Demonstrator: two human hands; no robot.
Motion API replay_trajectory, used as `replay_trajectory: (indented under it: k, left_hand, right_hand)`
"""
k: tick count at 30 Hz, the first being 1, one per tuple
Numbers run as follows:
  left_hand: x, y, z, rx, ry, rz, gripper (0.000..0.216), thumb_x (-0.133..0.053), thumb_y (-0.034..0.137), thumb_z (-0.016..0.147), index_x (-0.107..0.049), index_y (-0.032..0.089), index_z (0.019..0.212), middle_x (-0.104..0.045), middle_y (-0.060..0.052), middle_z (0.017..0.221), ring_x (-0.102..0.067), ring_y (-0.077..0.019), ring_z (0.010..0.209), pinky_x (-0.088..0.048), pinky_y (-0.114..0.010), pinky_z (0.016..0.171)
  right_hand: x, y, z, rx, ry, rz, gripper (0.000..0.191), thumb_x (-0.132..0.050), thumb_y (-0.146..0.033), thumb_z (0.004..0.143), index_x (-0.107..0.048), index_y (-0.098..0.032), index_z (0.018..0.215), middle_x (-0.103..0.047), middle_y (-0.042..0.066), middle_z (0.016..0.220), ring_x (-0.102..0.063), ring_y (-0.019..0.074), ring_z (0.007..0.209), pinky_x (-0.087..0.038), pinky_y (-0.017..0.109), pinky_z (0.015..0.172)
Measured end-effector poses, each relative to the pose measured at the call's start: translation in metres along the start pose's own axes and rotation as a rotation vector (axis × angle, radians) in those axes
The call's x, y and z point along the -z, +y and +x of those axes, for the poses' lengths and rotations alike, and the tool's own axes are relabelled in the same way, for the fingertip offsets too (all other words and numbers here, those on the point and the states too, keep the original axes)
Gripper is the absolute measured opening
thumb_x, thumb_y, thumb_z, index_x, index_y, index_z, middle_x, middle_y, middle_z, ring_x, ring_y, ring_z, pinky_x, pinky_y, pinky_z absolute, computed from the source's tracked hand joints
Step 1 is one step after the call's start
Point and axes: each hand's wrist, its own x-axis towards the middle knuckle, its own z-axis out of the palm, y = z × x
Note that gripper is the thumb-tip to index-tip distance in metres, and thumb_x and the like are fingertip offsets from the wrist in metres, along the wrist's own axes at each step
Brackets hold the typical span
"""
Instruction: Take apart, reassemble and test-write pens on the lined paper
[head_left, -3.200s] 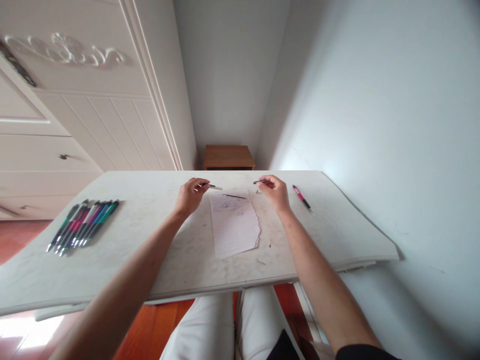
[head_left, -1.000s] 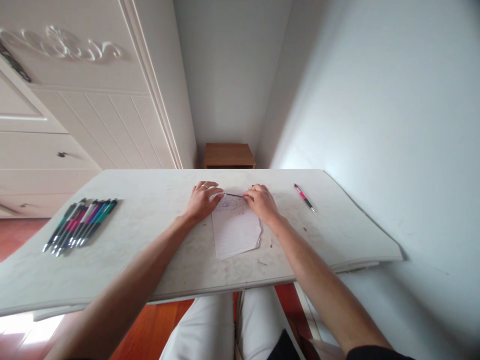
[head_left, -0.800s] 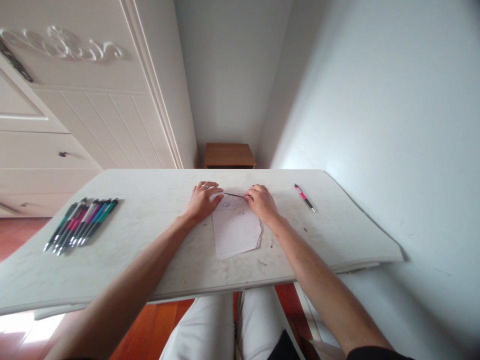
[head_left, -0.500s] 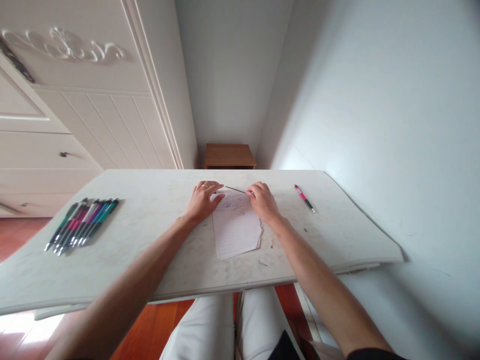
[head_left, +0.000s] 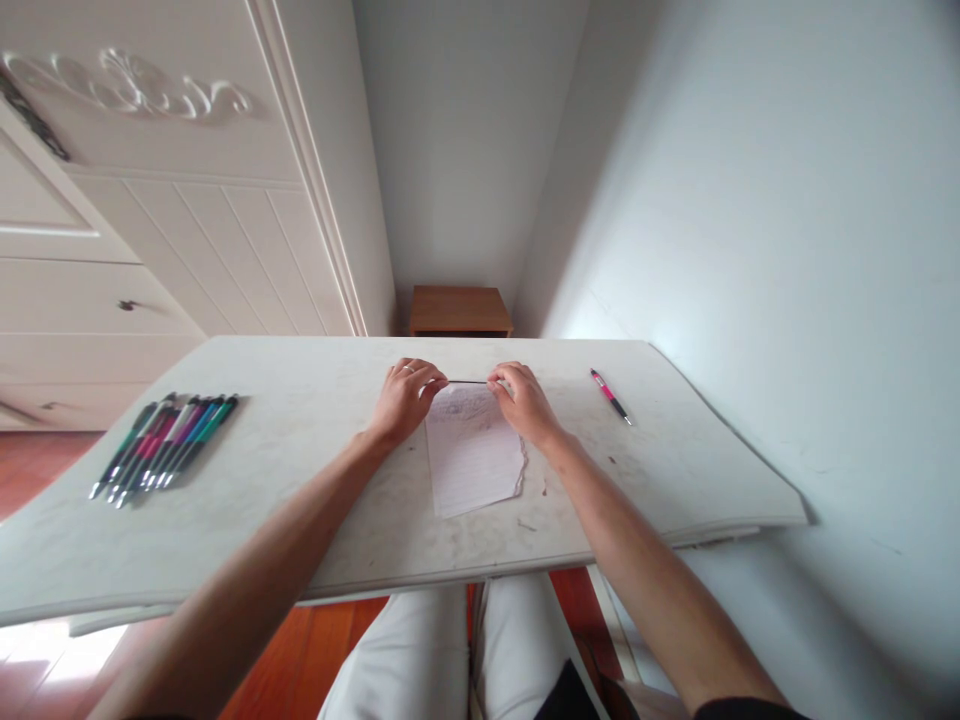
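Observation:
A thin dark pen refill point(head_left: 468, 382) is stretched level between my two hands, over the top edge of the paper. My left hand point(head_left: 406, 402), with a ring on one finger, pinches its left end between thumb and fingertips. At the other end, my right hand point(head_left: 526, 402) holds it in a similar pinch. Both ends are hidden by the fingers. Below lies a lined sheet of paper point(head_left: 476, 465) with dark scribbles near its top and a torn right edge. To the right, a pink and black pen point(head_left: 611, 397) lies slanted on the table.
Several coloured pens point(head_left: 163, 448) lie side by side on the left of the white table point(head_left: 360, 540). A white cabinet point(head_left: 180, 230) stands beyond on the left, a wall point(head_left: 787, 250) runs along the right, and a small wooden stand point(head_left: 461, 309) is behind the table.
My left thumb has closed up to the fingers around the refill's left end. The refill, earlier sloping down to the right, is now level. The pens and paper have stayed put.

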Motion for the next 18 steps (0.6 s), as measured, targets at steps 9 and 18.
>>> replay_trajectory:
  k: [9, 18]
  left_hand:
    - [0.001, 0.003, 0.000, -0.022, -0.001, -0.007, 0.021, -0.053, 0.032, 0.094, -0.071, 0.022, 0.087, -0.071, -0.006, 0.099, -0.056, -0.0236, 0.098, -0.043, -0.040, 0.095]
    - [-0.001, -0.007, -0.001, 0.067, 0.005, 0.010, 0.023, -0.052, 0.032, 0.093, -0.073, 0.023, 0.089, -0.072, -0.006, 0.101, -0.057, -0.0243, 0.101, -0.043, -0.041, 0.096]
  right_hand:
    - [0.004, 0.002, 0.002, -0.012, -0.007, 0.021, 0.012, -0.055, -0.018, 0.087, -0.065, -0.023, 0.084, -0.065, 0.007, 0.103, -0.057, 0.0230, 0.105, -0.044, 0.040, 0.098]
    - [0.013, 0.015, 0.003, -0.098, 0.079, -0.087, 0.014, -0.056, -0.016, 0.084, -0.067, -0.022, 0.083, -0.064, 0.007, 0.099, -0.056, 0.0242, 0.101, -0.045, 0.040, 0.096]
